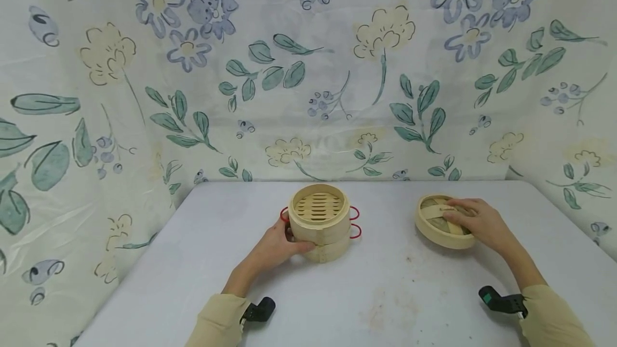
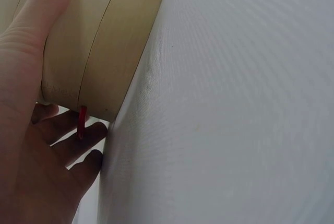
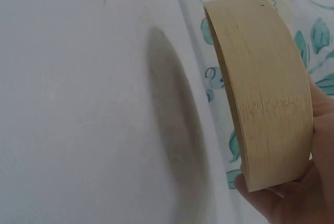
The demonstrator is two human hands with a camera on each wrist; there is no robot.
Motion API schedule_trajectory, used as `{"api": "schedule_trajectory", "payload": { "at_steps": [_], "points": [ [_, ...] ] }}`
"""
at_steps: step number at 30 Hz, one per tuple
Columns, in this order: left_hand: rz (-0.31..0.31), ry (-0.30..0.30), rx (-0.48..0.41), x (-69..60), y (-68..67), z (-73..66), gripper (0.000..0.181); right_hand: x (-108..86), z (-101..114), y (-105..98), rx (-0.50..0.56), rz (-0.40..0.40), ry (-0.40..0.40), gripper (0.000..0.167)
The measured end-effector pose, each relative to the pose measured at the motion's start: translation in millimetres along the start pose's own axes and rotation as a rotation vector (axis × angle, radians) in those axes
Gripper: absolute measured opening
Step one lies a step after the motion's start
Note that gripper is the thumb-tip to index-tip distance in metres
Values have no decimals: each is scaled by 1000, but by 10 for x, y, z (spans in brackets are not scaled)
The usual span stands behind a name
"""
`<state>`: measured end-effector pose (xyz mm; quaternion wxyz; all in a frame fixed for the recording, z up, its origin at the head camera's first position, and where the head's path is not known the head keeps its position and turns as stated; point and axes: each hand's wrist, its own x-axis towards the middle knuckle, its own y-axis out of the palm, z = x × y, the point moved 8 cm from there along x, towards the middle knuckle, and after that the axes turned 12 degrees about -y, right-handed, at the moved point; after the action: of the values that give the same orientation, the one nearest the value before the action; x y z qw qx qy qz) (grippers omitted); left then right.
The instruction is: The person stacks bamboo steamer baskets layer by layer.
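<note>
A two-tier round bamboo steamer (image 1: 324, 235) with red side loops stands upright on the table, its slatted top tier uncovered. My left hand (image 1: 273, 244) grips its left side, thumb across the front. In the left wrist view, the fingers of that hand curl behind the steamer wall (image 2: 104, 41), close to a red loop (image 2: 82, 122). Off to the right, my right hand (image 1: 477, 221) holds the round bamboo lid (image 1: 443, 237) from above. Seen from the right wrist, the lid's rim (image 3: 266, 98) hangs above the tabletop, apart from its shadow.
The white table (image 1: 376, 304) has faint brownish stains and specks near its middle front. A flower-printed cloth (image 1: 328, 68) hangs behind the table and along both sides. On each forearm sits a black wrist camera (image 1: 260, 309).
</note>
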<state>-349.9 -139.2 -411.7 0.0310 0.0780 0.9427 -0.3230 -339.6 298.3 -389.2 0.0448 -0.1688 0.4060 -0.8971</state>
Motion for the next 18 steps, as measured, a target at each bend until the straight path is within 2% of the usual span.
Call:
{"api": "schedule_trajectory", "payload": {
  "at_steps": [11,18],
  "points": [
    [-20,-16,20,-3,-20,13,95,86,195,3,-13,5,-17,64],
    [5,-3,-5,0,2,9,100,94,245,19,-8,10,-15,63]
  ]
}}
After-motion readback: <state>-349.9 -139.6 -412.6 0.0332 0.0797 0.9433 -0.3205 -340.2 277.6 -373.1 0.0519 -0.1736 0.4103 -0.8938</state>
